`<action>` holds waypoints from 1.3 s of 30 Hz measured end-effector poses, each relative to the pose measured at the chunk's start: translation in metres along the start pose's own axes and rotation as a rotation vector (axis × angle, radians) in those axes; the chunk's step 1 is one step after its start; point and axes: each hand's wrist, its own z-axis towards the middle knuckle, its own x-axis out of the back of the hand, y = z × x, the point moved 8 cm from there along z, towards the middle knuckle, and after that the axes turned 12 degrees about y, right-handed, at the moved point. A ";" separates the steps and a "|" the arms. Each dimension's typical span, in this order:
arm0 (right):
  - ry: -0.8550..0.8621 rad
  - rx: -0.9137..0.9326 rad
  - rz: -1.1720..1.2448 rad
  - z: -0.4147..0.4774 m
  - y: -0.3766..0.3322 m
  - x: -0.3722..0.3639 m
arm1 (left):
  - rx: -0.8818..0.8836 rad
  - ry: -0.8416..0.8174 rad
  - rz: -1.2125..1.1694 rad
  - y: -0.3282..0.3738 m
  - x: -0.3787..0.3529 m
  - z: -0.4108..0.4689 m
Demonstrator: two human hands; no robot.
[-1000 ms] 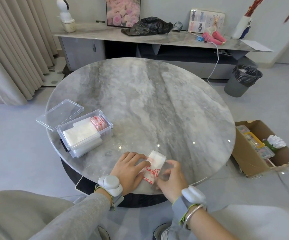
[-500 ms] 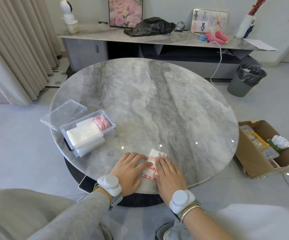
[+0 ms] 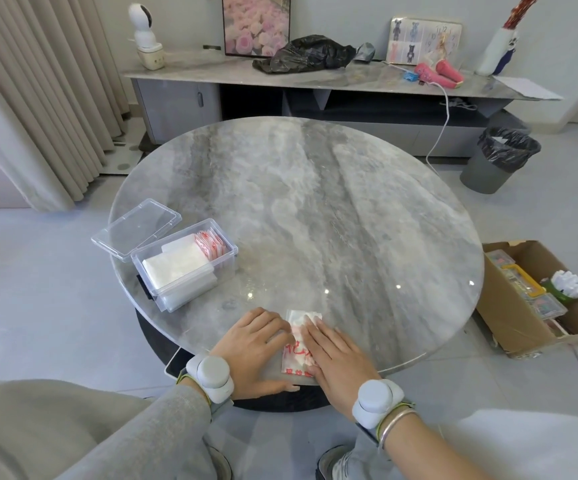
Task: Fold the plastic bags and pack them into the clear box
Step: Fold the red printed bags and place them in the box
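Note:
A folded white plastic bag with red print (image 3: 296,355) lies flat at the near edge of the round marble table (image 3: 315,209). My left hand (image 3: 253,348) presses its left side with straight fingers. My right hand (image 3: 336,355) lies flat over its right side, fingertips near the bag's far end. The clear box (image 3: 185,268) stands at the table's left with folded white and red-printed bags inside. Its clear lid (image 3: 137,228) lies beside it, to the far left.
An open cardboard box (image 3: 537,306) with small items sits on the floor to the right. A grey bin (image 3: 499,161) with a black liner stands further back. A long sideboard (image 3: 315,81) behind the table carries a black bag (image 3: 301,55) and ornaments. Curtains (image 3: 38,98) hang at left.
My right hand went from curled at the bag's right edge to lying flat on top of it. The bag now lies flatter. My left hand stayed pressed on the left side.

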 end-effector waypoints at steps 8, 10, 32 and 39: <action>0.231 0.159 0.084 0.008 -0.017 0.042 | -0.030 0.058 0.029 0.001 0.003 0.000; 0.228 0.162 0.092 0.007 -0.016 0.039 | -0.028 0.070 0.029 0.001 0.002 0.000; 0.154 -0.644 0.555 0.023 0.037 0.027 | 0.630 0.212 -0.195 -0.040 -0.016 -0.012; 0.171 -0.767 0.589 0.023 0.045 0.015 | 0.711 0.221 -0.144 -0.040 -0.020 -0.009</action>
